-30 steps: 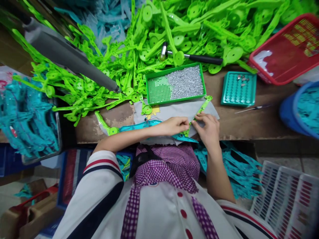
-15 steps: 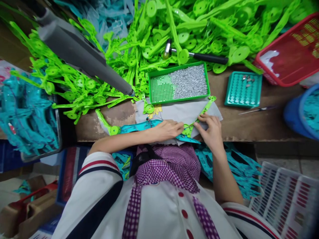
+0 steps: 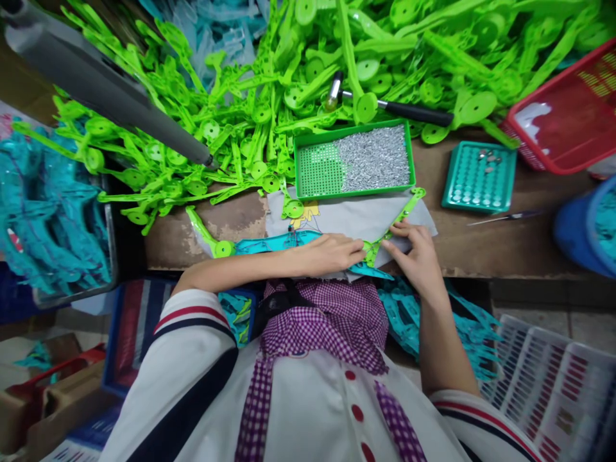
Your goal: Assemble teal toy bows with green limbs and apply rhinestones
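Observation:
A long teal plastic piece (image 3: 272,242) lies on a pale printed cloth (image 3: 332,219) at the bench's front edge. Bright green plastic arms stick out from both its ends: a left green arm (image 3: 222,248) and a right green arm (image 3: 405,208). My left hand (image 3: 339,252) is closed over the teal piece near its right end; its fingertips are partly hidden. At the joint beside it, my right hand (image 3: 418,253) pinches the right green arm between thumb and fingers. A grey handheld power screwdriver (image 3: 120,96) hangs tilted at the upper left, touched by neither hand.
Behind the cloth stands a green tray (image 3: 308,192) of small silvery metal parts. A hammer (image 3: 414,112) rests on heaped green arms (image 3: 269,96). Rightward are a teal tray (image 3: 476,199), a thin pointed tool (image 3: 503,217), a red basket (image 3: 568,122) and a blue bucket (image 3: 577,224).
The grey screwdriver has swung left and up, away from the cloth. The whole view has shifted slightly. Both hands keep almost the same hold on the teal piece and green arm.

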A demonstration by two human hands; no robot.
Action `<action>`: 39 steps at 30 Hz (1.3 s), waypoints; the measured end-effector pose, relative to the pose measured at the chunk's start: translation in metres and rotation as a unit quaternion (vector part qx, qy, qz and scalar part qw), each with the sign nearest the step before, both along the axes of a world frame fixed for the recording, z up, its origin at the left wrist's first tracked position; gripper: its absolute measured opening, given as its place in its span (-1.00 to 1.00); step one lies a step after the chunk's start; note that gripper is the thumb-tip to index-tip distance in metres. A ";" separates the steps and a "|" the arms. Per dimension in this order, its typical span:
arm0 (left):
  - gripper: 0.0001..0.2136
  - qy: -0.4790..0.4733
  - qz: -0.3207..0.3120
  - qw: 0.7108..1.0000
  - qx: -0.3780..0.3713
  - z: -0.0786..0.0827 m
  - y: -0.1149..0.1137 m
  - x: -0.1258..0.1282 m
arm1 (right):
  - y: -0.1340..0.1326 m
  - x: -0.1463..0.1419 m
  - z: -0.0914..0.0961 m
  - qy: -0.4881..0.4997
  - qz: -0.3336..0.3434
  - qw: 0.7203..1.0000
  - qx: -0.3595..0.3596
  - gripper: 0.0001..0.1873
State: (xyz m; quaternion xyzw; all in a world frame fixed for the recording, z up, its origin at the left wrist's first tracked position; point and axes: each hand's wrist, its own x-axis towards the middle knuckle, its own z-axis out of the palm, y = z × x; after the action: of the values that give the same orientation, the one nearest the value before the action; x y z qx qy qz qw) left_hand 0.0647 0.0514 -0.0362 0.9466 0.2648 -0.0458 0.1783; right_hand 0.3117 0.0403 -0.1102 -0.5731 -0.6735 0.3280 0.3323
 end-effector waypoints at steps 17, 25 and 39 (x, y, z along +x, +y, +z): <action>-0.63 -0.003 0.131 0.989 -0.072 -0.008 -0.002 -0.016 | -0.005 -0.012 -0.007 -0.049 -0.056 0.996 0.039 -0.67; -0.65 0.014 0.140 0.986 -0.086 -0.001 0.003 -0.013 | -0.024 -0.036 0.028 -0.121 -0.006 0.988 0.091 -0.74; -0.71 0.022 0.054 0.996 -0.069 0.005 0.022 -0.036 | -0.033 -0.057 0.012 -0.080 0.123 0.984 0.105 -0.81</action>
State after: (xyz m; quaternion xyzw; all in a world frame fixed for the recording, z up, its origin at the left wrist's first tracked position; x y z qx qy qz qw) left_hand 0.0285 0.0738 -0.0307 0.9152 0.3155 -0.0753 0.2391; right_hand 0.2550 0.0077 -0.0986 -0.4722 -0.7939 0.2472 0.2927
